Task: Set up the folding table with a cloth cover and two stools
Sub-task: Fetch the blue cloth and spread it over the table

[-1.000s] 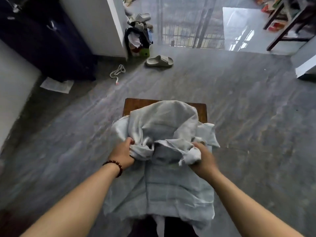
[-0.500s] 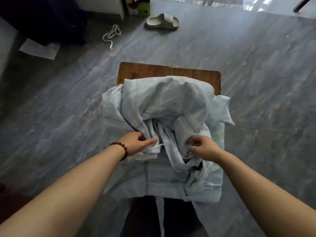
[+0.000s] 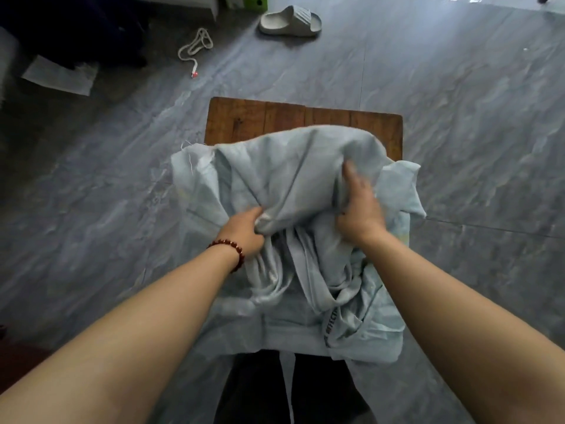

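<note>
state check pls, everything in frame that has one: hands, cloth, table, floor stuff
left hand: closed on a fold of the cloth
right hand: gripping the cloth, fingers tucked into it
cloth: bunched, not spread, overhangs the near edge
table: unfolded, only its far strip bare
slipper: upright on the floor
cord: loose on the floor

Grey, marble-veined floor tiles fill most of the frame, with thin grout lines and a soft sheen. At top centre lies a pale slide sandal; left of it, a coiled white cord. In the upper left, a dark mass sits above a sheet of white paper. A green box touches the top edge.
</note>
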`<state>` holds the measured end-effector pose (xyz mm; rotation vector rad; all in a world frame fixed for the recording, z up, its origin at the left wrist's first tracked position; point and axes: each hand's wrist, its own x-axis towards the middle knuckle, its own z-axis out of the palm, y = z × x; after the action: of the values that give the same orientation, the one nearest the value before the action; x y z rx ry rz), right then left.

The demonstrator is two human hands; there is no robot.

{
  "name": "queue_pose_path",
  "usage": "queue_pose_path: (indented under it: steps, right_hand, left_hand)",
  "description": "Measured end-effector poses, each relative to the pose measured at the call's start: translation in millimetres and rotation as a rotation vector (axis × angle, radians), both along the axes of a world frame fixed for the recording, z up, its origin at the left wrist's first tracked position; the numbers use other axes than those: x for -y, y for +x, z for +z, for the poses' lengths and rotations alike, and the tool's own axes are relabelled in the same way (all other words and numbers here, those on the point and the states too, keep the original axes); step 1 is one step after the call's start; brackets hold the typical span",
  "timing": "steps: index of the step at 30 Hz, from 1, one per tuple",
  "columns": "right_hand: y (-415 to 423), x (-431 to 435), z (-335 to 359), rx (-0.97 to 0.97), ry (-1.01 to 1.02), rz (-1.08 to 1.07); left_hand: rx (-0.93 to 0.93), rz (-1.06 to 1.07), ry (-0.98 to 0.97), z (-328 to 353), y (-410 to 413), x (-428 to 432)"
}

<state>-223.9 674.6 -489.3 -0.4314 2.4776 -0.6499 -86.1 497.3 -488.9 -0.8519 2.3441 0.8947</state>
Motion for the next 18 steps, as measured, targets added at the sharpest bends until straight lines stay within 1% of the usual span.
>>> queue_pose_path:
  steps: [2, 4, 5, 6, 7, 8, 9, 10, 11, 12, 14, 15, 16, 17, 18]
  right_hand:
    - [4.8, -9.2, -7.9, 0.149, 0.225, 0.254]
    - [13.5, -14.3, -9.4, 0.301, 0.459, 0.520]
    - [17.0, -15.4, -9.7, 0.391, 0.532, 0.596]
    - [18.9, -15.6, -8.4, 0.471, 0.571, 0.618]
    - [18.7, -14.5, -5.7, 0.533, 0.590, 0.594]
    - [16.4, -12.2, -0.3, 0.563, 0.577, 0.540]
    - [12.5, -9.4, 5.9, 0.532, 0.528, 0.474]
    - [7.6, -6.0, 10.9, 0.436, 0.446, 0.401]
    - [3.2, -2.3, 15.3, 0.306, 0.339, 0.314]
    - [-0.8, 1.9, 17.6, 0.172, 0.224, 0.209]
    - [-9.8, 11.2, 18.6, -0.015, 0.053, 0.030]
    - [-14.9, 15.1, 15.6, -0.059, 0.023, -0.008]
    - [-19.7, 17.8, 10.7, -0.080, 0.029, -0.018]
    - [-23.7, 18.8, 3.8, -0.082, 0.075, -0.007]
    - [-26.5, 18.5, -2.1, -0.067, 0.148, 0.012]
  left_hand:
    - [0.149, -0.088, 0.103, -3.6, 17.5, -3.5]
    - [0.330, -0.277, 0.133, -5.6, 29.7, -5.7]
    - [0.417, -0.368, 0.142, -6.3, 32.6, -6.7]
    - [0.500, -0.432, 0.161, -5.7, 33.2, -8.0]
    - [0.561, -0.460, 0.191, -5.2, 31.6, -8.6]
    - [0.592, -0.445, 0.231, -3.6, 28.0, -8.0]
    - [0.593, -0.370, 0.288, -2.2, 22.4, -5.4]
    - [0.559, -0.250, 0.352, 1.6, 15.4, -2.5]
    - [0.477, -0.128, 0.387, 4.3, 8.2, 0.8]
    - [0.345, -0.032, 0.360, 6.3, 0.8, 4.9]
    - [0.019, 0.090, 0.147, 4.8, -11.6, 15.8]
    - [-0.117, 0.121, 0.025, 3.9, -16.1, 21.5]
    - [-0.195, 0.115, -0.082, 0.7, -19.3, 28.0]
    - [-0.215, 0.068, -0.168, -1.9, -22.1, 33.2]
    - [-0.167, -0.011, -0.227, -5.7, -23.4, 38.3]
